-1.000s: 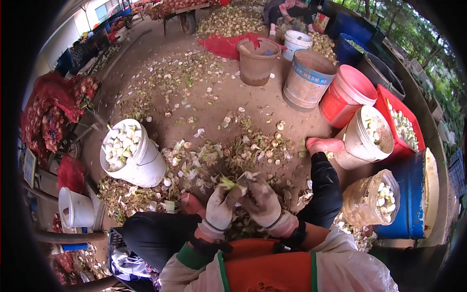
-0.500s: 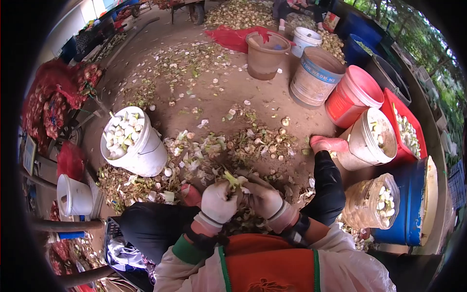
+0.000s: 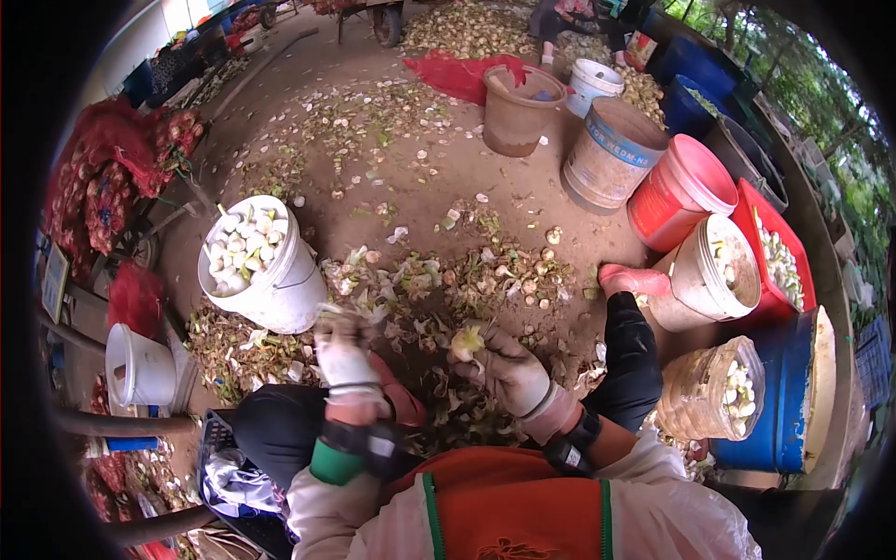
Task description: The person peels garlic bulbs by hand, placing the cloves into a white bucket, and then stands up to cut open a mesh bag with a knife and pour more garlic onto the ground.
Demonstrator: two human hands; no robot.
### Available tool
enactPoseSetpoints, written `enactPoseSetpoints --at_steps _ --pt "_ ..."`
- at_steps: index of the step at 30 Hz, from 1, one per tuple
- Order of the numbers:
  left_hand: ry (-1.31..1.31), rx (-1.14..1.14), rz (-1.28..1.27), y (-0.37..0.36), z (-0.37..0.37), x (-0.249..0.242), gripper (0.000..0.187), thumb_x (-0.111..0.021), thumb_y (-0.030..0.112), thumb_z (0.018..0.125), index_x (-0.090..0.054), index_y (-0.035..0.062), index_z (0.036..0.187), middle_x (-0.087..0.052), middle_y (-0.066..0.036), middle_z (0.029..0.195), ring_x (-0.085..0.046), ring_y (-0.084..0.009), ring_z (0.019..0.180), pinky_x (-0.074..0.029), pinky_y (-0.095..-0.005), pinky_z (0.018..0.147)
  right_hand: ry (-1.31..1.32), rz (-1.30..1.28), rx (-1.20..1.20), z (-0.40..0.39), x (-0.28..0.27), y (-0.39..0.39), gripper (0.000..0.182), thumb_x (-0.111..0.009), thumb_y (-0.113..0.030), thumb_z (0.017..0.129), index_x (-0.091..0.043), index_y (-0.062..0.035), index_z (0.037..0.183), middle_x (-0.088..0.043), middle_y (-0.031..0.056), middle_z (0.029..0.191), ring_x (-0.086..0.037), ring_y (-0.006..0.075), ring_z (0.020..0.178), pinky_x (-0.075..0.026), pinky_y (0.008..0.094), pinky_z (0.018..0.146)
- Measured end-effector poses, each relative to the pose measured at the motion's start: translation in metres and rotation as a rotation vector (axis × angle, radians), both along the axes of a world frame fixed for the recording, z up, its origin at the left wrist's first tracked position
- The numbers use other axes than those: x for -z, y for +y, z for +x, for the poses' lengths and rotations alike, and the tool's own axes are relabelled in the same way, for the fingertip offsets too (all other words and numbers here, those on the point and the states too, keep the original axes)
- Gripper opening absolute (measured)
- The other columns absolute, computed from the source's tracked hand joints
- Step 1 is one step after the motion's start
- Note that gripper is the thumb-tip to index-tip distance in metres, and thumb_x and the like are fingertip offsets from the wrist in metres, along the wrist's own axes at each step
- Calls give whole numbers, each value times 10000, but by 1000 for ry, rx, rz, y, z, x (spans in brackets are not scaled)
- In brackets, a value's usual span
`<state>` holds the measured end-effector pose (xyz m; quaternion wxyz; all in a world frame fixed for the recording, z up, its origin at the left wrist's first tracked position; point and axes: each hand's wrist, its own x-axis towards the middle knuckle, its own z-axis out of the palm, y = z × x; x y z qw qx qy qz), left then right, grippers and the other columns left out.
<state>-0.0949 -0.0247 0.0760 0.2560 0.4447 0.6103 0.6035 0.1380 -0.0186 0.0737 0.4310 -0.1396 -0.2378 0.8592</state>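
My right hand (image 3: 511, 375), in a whitish glove, is closed with a pale yellow-green piece of garlic (image 3: 467, 343) at its fingertips, above the peelings between my legs. My left hand (image 3: 343, 343), also gloved, is smeared by motion; I cannot tell what its fingers hold. It overlaps the lower right side of a white bucket (image 3: 297, 294) in this view. Whitish peeled garlic bulbs (image 3: 245, 247) with short stems fill that bucket to near the rim. Loose garlic peelings (image 3: 467, 401) lie on the ground below both hands.
At right stand a cream bucket (image 3: 686, 303), a red bucket (image 3: 667, 219), a red tub (image 3: 805, 271), a bag-lined container (image 3: 686, 401) and a blue drum (image 3: 784, 411). Red net sacks (image 3: 112, 201) stand at left. Another person (image 3: 569, 19) sits at the back.
My hands have separated. The left swung leftward toward the white bucket; the right stayed near the middle, with the pale piece now at its fingertips. The view shifted slightly.
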Motion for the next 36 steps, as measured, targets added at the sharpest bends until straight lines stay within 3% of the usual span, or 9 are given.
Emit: enactPoseSetpoints --at_steps 1,3,7,23,27,28,33,34,36 --pt "-700 -105 -3 7 -5 1 246 -454 -36 866 -537 35 1087 -582 -40 918 -569 -157 724 -499 -290 635 1 -1 9 2 2 0 382 -517 -27 921 -441 -15 1294 -542 115 1171 -540 220 1054 -441 333 900" --pt "-791 299 154 -1 37 -5 208 -505 -92 858 -539 72 982 -563 -2 944 -556 -128 817 -500 -246 673 2 -67 27 5 6 2 376 -553 -36 907 -470 -8 1272 -564 99 1159 -554 183 1018 -446 306 887" --pt "19 523 -104 -13 70 -3 239 -647 -81 708 -658 20 924 -618 -100 945 -602 -236 865 -482 -324 774 -219 -109 115 9 0 -3 401 -593 -47 885 -484 -5 1268 -585 74 1139 -556 140 997 -447 269 865" --pt "501 281 -87 -22 107 -8 64 -578 29 734 -585 36 798 -604 -169 798 -586 -381 827 -469 -449 689 -647 134 166 17 14 -2 285 -551 -98 925 -539 10 1188 -608 65 1051 -595 140 908 -499 270 791" --pt "662 1316 -170 -51 120 -7 149 -553 125 773 -598 52 895 -604 -185 859 -605 -359 805 -486 -440 702 -254 -185 215 10 21 19 389 -603 -105 898 -488 9 1251 -612 63 1047 -591 129 924 -476 248 796" --pt "645 1125 -222 -43 110 -9 221 -532 91 793 -589 49 1002 -622 -182 899 -624 -330 810 -504 -403 730 -381 -78 222 12 13 20 395 -612 -98 887 -493 5 1249 -615 57 1042 -590 124 920 -473 245 791" --pt "-42 257 -98 -27 30 28 280 -417 9 922 -520 10 1182 -621 -127 1006 -611 -190 903 -524 -330 787 -847 498 130 24 -3 18 321 -617 -50 851 -548 -16 1163 -639 79 1020 -610 144 926 -490 277 774" --pt "-783 367 -142 -30 31 42 247 -423 39 947 -522 -20 1165 -586 -145 1078 -589 -225 977 -503 -325 863 -1014 668 145 21 -4 18 235 -606 -35 828 -587 -27 1061 -641 122 969 -635 234 922 -490 299 789" --pt "-733 675 59 -38 36 71 270 -483 46 902 -527 -23 1159 -596 -145 1066 -577 -252 1016 -464 -344 936 -1099 883 112 12 -9 16 219 -597 -30 812 -596 -32 1031 -636 138 960 -627 285 921 -492 315 798"
